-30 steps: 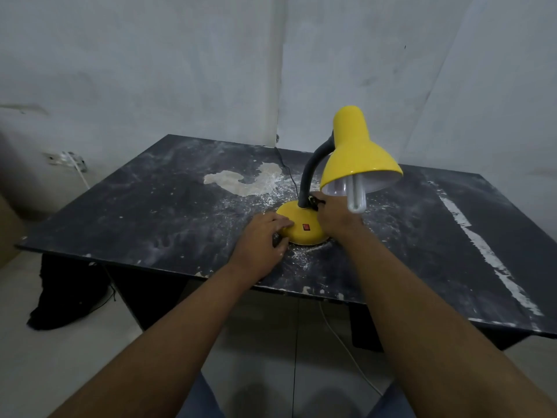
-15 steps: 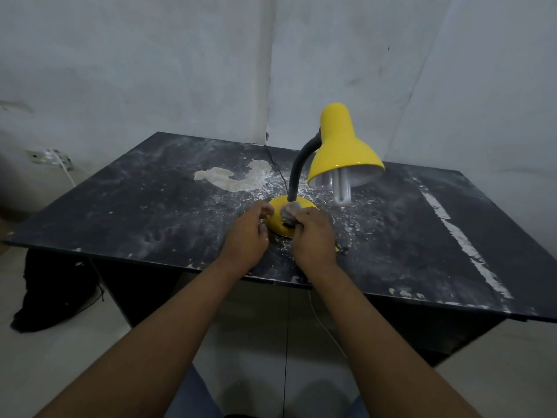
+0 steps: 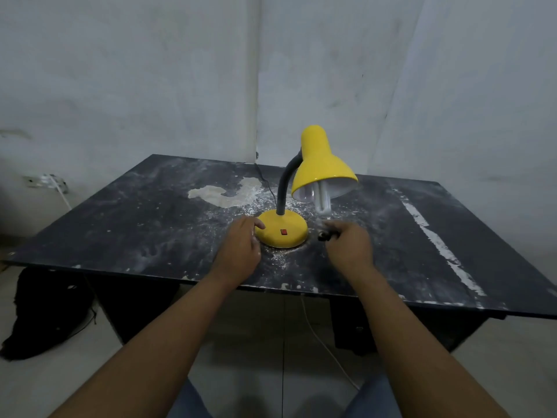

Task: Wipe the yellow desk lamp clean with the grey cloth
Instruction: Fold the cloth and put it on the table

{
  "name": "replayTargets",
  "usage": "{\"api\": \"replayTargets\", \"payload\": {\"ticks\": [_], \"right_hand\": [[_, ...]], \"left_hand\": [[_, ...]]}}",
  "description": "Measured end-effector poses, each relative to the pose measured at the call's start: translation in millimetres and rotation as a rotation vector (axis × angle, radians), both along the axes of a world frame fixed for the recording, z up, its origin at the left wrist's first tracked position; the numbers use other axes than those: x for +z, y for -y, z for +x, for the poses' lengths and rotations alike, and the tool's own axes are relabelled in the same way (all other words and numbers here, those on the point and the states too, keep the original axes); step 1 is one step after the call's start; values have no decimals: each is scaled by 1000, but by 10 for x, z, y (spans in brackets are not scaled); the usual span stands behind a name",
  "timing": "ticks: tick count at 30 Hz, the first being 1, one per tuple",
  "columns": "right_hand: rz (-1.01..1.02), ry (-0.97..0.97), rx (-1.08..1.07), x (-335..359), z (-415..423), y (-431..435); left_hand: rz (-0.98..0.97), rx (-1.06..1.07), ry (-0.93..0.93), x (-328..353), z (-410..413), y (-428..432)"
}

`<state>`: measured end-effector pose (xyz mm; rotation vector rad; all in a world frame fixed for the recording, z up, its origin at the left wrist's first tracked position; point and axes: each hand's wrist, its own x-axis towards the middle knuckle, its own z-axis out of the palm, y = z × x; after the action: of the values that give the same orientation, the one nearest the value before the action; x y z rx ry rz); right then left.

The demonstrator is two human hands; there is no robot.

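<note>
The yellow desk lamp [image 3: 322,164] stands upright near the middle of a dusty black table [image 3: 135,224]. Its round base [image 3: 281,232] has a red switch and a grey bendy neck. My left hand [image 3: 241,248] rests on the table with its fingertips touching the left edge of the base. My right hand [image 3: 349,245] is to the right of the base, clear of the lamp, closed around the grey cloth [image 3: 327,235]. Only a small dark bunch of the cloth shows at my fingers.
White powder and a pale patch [image 3: 229,194] lie on the table behind and around the base. The lamp's black cord [image 3: 265,182] runs to the back wall. A white strip [image 3: 434,242] crosses the table's right side. A dark cloth heap [image 3: 45,312] lies on the floor at left.
My right hand has come off the lamp base and moved right with the cloth, baring the base and its red switch. My left hand stays at the base's left edge.
</note>
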<state>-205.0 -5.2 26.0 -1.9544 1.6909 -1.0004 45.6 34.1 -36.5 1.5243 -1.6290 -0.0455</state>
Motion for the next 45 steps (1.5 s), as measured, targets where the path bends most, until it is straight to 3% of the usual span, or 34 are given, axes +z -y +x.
{"api": "replayTargets", "payload": {"ticks": [4, 7, 13, 16, 23, 29, 32, 36, 42, 45], "right_hand": [[122, 424, -5, 121, -236, -24], [272, 713, 38, 168, -342, -66], [453, 972, 60, 133, -243, -164], [564, 1076, 80, 115, -209, -255], [403, 847, 256, 85, -323, -332], [485, 827, 148, 129, -489, -227], [496, 822, 302, 89, -552, -193], [530, 776, 315, 53, -634, -169], [407, 862, 45, -38, -646, 2], [339, 746, -70, -35, -751, 93]], "left_hand": [[-127, 21, 39, 105, -66, -15], [-131, -47, -72, 204, -282, -67], [245, -284, -518, 509, -886, -93], [380, -245, -653, 602, -1043, -13], [430, -219, -702, 522, -1157, 95], [610, -286, -981, 536, -1206, 144], [552, -297, -925, 535, -1209, 179], [569, -189, -818, 560, -1198, 227], [599, -261, -778, 579, -1144, 259], [586, -288, -863, 546, -1107, 283]]}}
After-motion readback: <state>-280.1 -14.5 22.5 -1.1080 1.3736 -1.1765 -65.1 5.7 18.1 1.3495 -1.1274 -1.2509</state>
